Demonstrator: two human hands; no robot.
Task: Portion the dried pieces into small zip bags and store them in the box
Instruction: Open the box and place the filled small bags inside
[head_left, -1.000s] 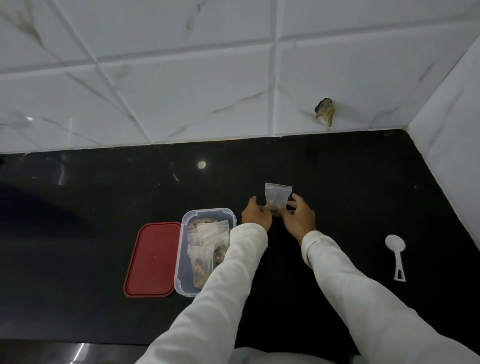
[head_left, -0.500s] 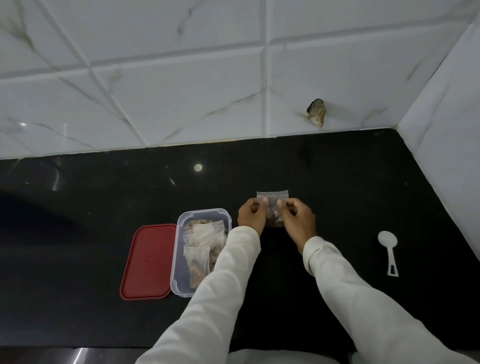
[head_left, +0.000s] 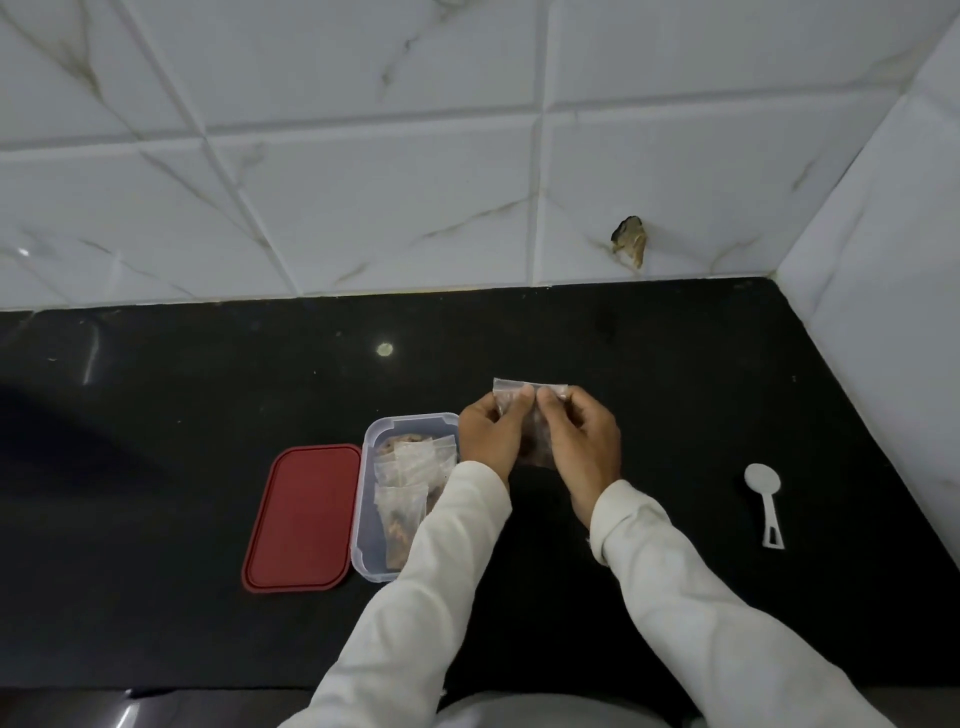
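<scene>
While both hands pinch the top strip of a small zip bag (head_left: 530, 388), the left hand (head_left: 491, 436) and right hand (head_left: 582, 441) touching thumb to thumb above the black surface (head_left: 675, 374), the step in hand looks like sealing a filled portion (brownish pieces show dimly through the plastic between the palms). Next, I judge, the seal needs pressing along its whole length, then the bag goes left into the open clear box (head_left: 369, 519) just beside the left wrist, which already holds several bags. Its red lid (head_left: 304, 514) lies further left; a white scoop (head_left: 763, 499) rests well right. White marbled tiles (head_left: 363, 208) back the corner.
</scene>
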